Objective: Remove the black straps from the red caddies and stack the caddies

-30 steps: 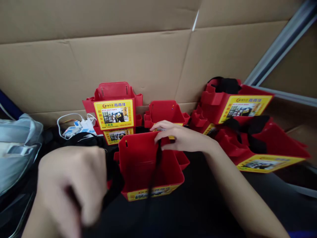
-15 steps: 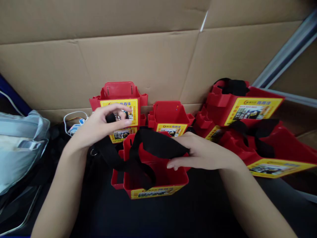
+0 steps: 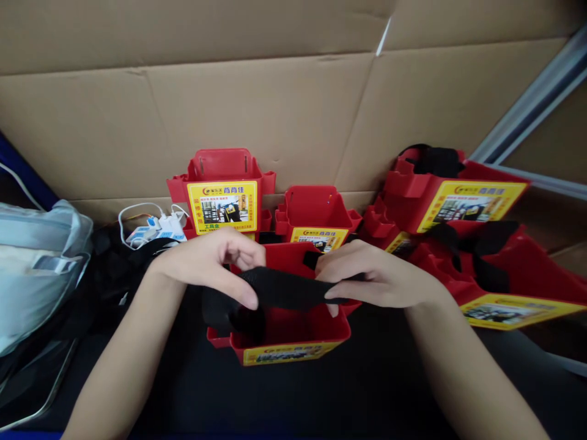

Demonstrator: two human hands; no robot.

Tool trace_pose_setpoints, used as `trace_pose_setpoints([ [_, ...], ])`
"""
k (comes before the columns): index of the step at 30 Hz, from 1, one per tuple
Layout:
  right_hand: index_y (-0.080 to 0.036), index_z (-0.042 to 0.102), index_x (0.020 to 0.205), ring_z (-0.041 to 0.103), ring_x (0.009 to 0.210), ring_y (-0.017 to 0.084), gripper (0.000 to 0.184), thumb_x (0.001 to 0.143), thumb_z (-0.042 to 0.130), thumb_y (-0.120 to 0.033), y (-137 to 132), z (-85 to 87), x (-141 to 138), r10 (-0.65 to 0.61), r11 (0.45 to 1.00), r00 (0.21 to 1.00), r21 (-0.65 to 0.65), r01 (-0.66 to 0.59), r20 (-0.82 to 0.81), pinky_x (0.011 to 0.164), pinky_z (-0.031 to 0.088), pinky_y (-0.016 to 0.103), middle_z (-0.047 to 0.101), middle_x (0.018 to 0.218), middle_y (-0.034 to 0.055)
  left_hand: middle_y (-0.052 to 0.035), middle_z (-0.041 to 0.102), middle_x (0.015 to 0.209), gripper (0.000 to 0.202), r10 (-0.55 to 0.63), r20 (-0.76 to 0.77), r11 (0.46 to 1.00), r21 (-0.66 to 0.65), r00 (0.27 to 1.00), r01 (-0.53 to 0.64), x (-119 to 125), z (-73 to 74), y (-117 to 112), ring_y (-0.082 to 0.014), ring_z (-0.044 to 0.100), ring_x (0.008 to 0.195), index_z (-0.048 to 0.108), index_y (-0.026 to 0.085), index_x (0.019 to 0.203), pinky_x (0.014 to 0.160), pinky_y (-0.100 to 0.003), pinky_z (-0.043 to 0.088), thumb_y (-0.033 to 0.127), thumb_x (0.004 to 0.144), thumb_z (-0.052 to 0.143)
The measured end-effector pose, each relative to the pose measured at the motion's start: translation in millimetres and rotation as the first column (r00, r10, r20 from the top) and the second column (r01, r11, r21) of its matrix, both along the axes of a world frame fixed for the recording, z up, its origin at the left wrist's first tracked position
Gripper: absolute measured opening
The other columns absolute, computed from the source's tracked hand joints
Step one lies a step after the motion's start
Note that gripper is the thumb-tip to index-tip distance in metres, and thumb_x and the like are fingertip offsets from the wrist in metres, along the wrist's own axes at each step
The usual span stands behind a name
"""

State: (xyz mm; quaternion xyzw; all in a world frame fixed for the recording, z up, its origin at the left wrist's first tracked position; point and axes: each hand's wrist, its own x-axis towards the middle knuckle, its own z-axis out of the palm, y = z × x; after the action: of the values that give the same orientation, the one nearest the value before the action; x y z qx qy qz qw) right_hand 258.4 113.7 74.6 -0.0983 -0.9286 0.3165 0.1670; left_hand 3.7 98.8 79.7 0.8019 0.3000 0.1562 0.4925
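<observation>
A red plastic tool box (image 3: 293,333) with a yellow label stands on the dark table in front of me. A black webbing strap (image 3: 284,288) is folded in a bundle over its open top. My left hand (image 3: 208,263) pinches the strap's left end between thumb and fingers. My right hand (image 3: 376,275) grips the right end, fingers curled over it. Both hands hover just above the box's rim.
More red boxes stand behind against a cardboard wall (image 3: 275,116): a stack (image 3: 222,195) at left, one (image 3: 314,217) in the middle, several with black straps (image 3: 458,201) at right. A white charger with cables (image 3: 156,229) and a clear plastic bag (image 3: 36,263) lie at left.
My left hand came down from near the back stack to the box top. Both hands have gathered the loose strap into a compact fold over the box.
</observation>
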Motion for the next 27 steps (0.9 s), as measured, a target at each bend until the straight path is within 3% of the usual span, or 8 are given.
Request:
trace_pose_setpoints([
  [6, -0.01, 0.061, 0.078, 0.053, 0.063, 0.009, 0.019, 0.087, 0.049, -0.021, 6, -1.0, -1, 0.029, 1.0, 0.997, -0.015, -0.028, 0.067, 0.061, 0.042, 0.021, 0.06, 0.07, 0.0048, -0.0055, 0.061, 0.063, 0.045, -0.019, 0.193, 0.998, -0.061, 0.981, 0.031, -8, -9.0, 12, -0.0142, 0.056, 0.057, 0.048, 0.017, 0.051, 0.054, -0.026, 0.047, 0.053, 0.052, 0.075],
  [11, -0.011, 0.063, 0.077, 0.055, 0.068, 0.01, 0.019, 0.087, 0.05, -0.022, 9, 5.8, 18, -0.011, 1.0, 0.992, 0.018, 0.009, 0.128, 0.065, 0.044, 0.023, 0.061, 0.077, 0.0065, 0.0009, 0.052, 0.04, 0.035, -0.047, -0.004, 0.983, -0.177, 0.999, 0.045, -31, -6.0, 13, -0.0082, 0.042, 0.031, 0.052, 0.018, 0.056, 0.032, -0.019, 0.032, 0.045, 0.058, 0.074],
  [16, -0.019, 0.067, 0.094, 0.058, 0.095, 0.019, 0.021, 0.081, 0.059, -0.033, -3, 20.3, 26, -0.181, 0.98, 0.973, 0.108, 0.166, 0.147, 0.083, 0.045, 0.029, 0.061, 0.105, 0.0082, 0.0014, 0.055, 0.047, 0.028, 0.178, -0.102, 0.98, 0.107, 0.979, -0.167, -36, 7.5, 9, -0.0027, 0.038, 0.032, 0.061, 0.014, 0.065, 0.031, -0.014, 0.024, 0.04, 0.075, 0.062],
  [18, -0.022, 0.059, 0.113, 0.055, 0.105, 0.024, 0.048, 0.071, 0.066, -0.045, -16, 20.0, 7, -0.329, 0.934, 0.937, 0.187, 0.305, 0.116, 0.088, 0.044, 0.033, 0.058, 0.115, 0.0082, 0.0021, 0.055, 0.049, 0.028, 0.194, -0.128, 0.957, 0.241, 0.973, -0.159, -18, 7.5, 5, -0.003, 0.04, 0.037, 0.062, 0.013, 0.067, 0.035, -0.014, 0.028, 0.039, 0.077, 0.059],
  [20, -0.022, 0.054, 0.119, 0.058, 0.098, 0.025, 0.061, 0.068, 0.064, -0.054, -29, 15.0, -21, -0.493, 0.851, 0.867, 0.247, 0.463, 0.072, 0.081, 0.047, 0.034, 0.061, 0.11, 0.0081, 0.0023, 0.056, 0.051, 0.024, 0.173, -0.123, 0.935, 0.333, 0.977, -0.123, 2, 4.8, 0, -0.0045, 0.045, 0.043, 0.063, 0.013, 0.07, 0.042, -0.014, 0.034, 0.035, 0.078, 0.057],
  [23, -0.019, 0.062, 0.1, 0.062, 0.074, 0.02, 0.032, 0.083, 0.052, -0.044, -41, 5.6, -55, -0.605, 0.776, 0.785, 0.317, 0.545, 0.132, 0.064, 0.046, 0.029, 0.067, 0.087, 0.0055, 0.0025, 0.058, 0.053, 0.019, 0.201, -0.116, 0.914, 0.379, 0.973, -0.144, 14, 2.3, -6, -0.0052, 0.047, 0.044, 0.065, 0.014, 0.072, 0.045, -0.015, 0.038, 0.03, 0.079, 0.056],
  [25, -0.017, 0.064, 0.082, 0.058, 0.061, 0.015, 0.026, 0.088, 0.045, -0.034, -41, 3.4, -56, -0.613, 0.767, 0.773, 0.353, 0.535, 0.162, 0.056, 0.042, 0.026, 0.065, 0.073, 0.0042, 0.0032, 0.054, 0.046, 0.024, 0.216, -0.148, 0.931, 0.329, 0.965, -0.158, 4, 4.0, -6, -0.004, 0.044, 0.037, 0.064, 0.013, 0.068, 0.04, -0.014, 0.035, 0.033, 0.079, 0.057],
  [27, -0.017, 0.063, 0.071, 0.054, 0.051, 0.012, 0.03, 0.088, 0.045, -0.034, -37, 5.7, -41, -0.57, 0.802, 0.804, 0.326, 0.501, 0.167, 0.051, 0.039, 0.024, 0.062, 0.062, 0.0015, 0.0029, 0.053, 0.044, 0.028, 0.215, -0.171, 0.948, 0.274, 0.962, -0.163, -18, 7.4, -1, -0.0026, 0.04, 0.032, 0.063, 0.013, 0.064, 0.036, -0.013, 0.032, 0.037, 0.077, 0.059],
])
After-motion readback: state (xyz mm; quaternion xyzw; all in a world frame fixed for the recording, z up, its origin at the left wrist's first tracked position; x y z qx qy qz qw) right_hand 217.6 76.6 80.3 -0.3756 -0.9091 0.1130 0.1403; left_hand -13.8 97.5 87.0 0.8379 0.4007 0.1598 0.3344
